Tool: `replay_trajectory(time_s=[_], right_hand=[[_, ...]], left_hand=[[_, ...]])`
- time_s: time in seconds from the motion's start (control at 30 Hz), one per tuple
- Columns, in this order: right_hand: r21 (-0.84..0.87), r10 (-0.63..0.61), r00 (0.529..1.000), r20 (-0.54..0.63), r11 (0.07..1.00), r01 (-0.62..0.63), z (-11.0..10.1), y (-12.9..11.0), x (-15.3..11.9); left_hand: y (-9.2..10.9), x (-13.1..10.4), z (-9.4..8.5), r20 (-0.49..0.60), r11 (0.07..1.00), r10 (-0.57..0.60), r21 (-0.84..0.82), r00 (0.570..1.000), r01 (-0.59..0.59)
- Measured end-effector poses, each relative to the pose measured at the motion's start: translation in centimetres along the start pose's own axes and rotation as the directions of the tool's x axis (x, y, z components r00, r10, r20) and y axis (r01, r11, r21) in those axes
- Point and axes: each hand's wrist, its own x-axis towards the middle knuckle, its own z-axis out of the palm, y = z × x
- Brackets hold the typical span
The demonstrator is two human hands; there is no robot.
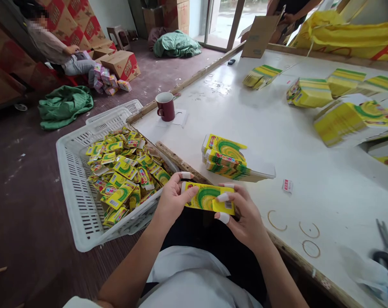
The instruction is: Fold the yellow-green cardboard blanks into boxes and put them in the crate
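A yellow and green printed carton [205, 194] is held level between both hands, just in front of the table's near edge. My left hand [173, 199] pinches its left end, thumb on the printed face. At the right end, my right hand [242, 214] grips it with white-wrapped fingertips near the barcode. Beyond the hands, a stack of flat cartons [229, 158] of the same print rests on the white table [194, 119]. To the left stands a white plastic basket [81, 205] heaped with small yellow cartons [126, 167].
A maroon mug [165, 107] stands at the table's left corner. Rubber bands [311, 248] and scissors [386, 244] lie at the right. More carton bundles [309, 92] sit farther back. One person [57, 47] sits by boxes; another person [288, 19] stands behind the table.
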Motion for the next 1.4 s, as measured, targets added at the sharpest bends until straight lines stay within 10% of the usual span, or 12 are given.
replay_trajectory(time_s=[0.13, 0.4, 0.6, 0.77, 0.9, 0.97, 1.07, 1.17, 1.27, 1.4], right_hand=[[0.062, 0.065, 0.984, -0.167, 0.997, -0.055, 0.8, -0.5, 0.0], [0.020, 0.028, 0.989, 0.145, 0.999, -0.031, 0.9, -0.5, 0.3], [0.139, 0.095, 0.994, -0.047, 0.986, -0.087, 1.5, -0.6, 0.1], [0.259, 0.227, 0.904, -0.361, 0.956, -0.137, 2.6, -1.2, 0.6], [0.173, 0.148, 0.972, -0.181, 0.978, -0.116, 2.5, -1.2, 1.5], [0.159, 0.124, 0.981, -0.149, 0.982, -0.100, 1.2, -0.8, 2.5], [-0.051, 0.089, 0.927, -0.365, 0.992, -0.116, -1.3, 0.5, 4.6], [-0.326, 0.066, 0.912, -0.405, 0.921, -0.211, -2.9, 2.3, 6.4], [-0.425, 0.076, 0.930, -0.360, 0.874, -0.236, -3.1, 3.5, 7.3], [-0.343, 0.128, 0.901, -0.415, 0.895, -0.286, -3.0, 3.2, 7.4]], left_hand=[[-0.5, -0.2, 0.4, 0.030, 0.999, -0.017, 0.028, 0.999, 0.016], [-0.5, -0.7, -0.7, -0.056, 0.996, 0.065, 0.060, 0.996, -0.061], [-0.3, -1.3, 0.3, -0.054, 0.996, 0.073, 0.050, 0.996, -0.070], [-1.3, -1.6, 0.9, 0.024, 1.000, -0.002, -0.009, 1.000, 0.003], [-0.9, -0.7, -1.2, -0.094, 0.989, 0.101, 0.115, 0.990, -0.090], [0.1, 0.2, -3.7, -0.259, 0.935, 0.290, 0.281, 0.921, -0.215], [1.9, 1.5, -8.4, -0.514, 0.772, 0.614, 0.547, 0.598, -0.323], [2.7, 2.1, -11.6, -0.535, 0.615, 0.745, 0.782, 0.397, -0.101], [1.9, 2.1, -11.6, -0.454, 0.544, 0.756, 0.836, 0.471, -0.067], [-0.3, 1.7, -7.9, -0.333, 0.685, 0.598, 0.684, 0.729, -0.249]])
